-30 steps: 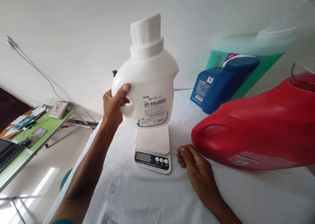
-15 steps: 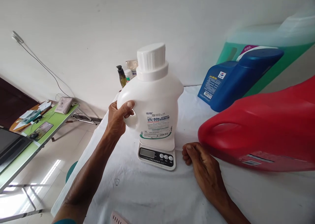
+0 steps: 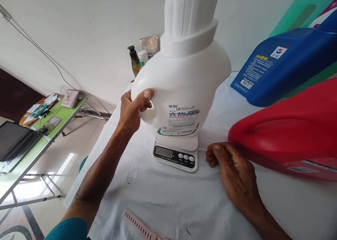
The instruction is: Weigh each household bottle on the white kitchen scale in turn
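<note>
A large white laundry liquid bottle (image 3: 181,78) with a ribbed white cap stands over a small white digital kitchen scale (image 3: 175,159). My left hand (image 3: 134,110) is closed round the bottle's side handle, thumb on the front. The scale's display looks blank, and its round buttons face me. To the right of the scale, my right hand (image 3: 234,173) rests on the white cloth, fingers curled in and nothing visible in them. Just beyond that hand lies a big red jug (image 3: 284,134), close to its knuckles.
A blue bottle (image 3: 279,64) and a green container (image 3: 289,18) stand at the back right. Behind the white bottle are a pump bottle (image 3: 134,62) and a pouch (image 3: 151,45). A pink strap (image 3: 139,224) lies at the front. A green table (image 3: 52,129) with a laptop stands left.
My view has shifted and come closer, so the white bottle looms larger and its cap now runs past the top edge. More of the pink strap shows. Both hands keep their poses.
</note>
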The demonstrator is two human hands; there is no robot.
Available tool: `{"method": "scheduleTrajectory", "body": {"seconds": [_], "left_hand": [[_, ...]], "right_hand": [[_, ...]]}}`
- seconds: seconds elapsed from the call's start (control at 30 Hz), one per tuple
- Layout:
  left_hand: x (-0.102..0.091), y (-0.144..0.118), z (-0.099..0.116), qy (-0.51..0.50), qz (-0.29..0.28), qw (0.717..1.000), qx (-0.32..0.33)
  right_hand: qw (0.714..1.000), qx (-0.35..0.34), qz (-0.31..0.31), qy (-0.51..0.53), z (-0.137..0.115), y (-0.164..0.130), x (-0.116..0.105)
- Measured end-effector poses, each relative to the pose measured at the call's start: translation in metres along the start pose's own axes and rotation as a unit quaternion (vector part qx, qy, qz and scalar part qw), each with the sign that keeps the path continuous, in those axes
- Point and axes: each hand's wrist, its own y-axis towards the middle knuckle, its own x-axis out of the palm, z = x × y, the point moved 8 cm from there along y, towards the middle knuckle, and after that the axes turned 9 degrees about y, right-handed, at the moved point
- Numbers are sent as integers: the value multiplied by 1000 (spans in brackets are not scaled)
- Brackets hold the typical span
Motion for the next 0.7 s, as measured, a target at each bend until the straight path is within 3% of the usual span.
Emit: {"method": "scheduleTrajectory", "body": {"seconds": [0.17,0.37,0.57,0.7], "left_hand": [[0,-2,3,-2,-12,1000,23],[1,-2,11,54,-51,992,104],[-2,-5,17,124,-12,977,171],[-1,-6,18,94,-5,981,167]], "right_hand": [[1000,11,3,-6,3,0,0],[1000,17,13,0,1,0,-1],[1000,9,17,-1,5,0,-3],[1000,4,19,-8,4,1,-3]]}}
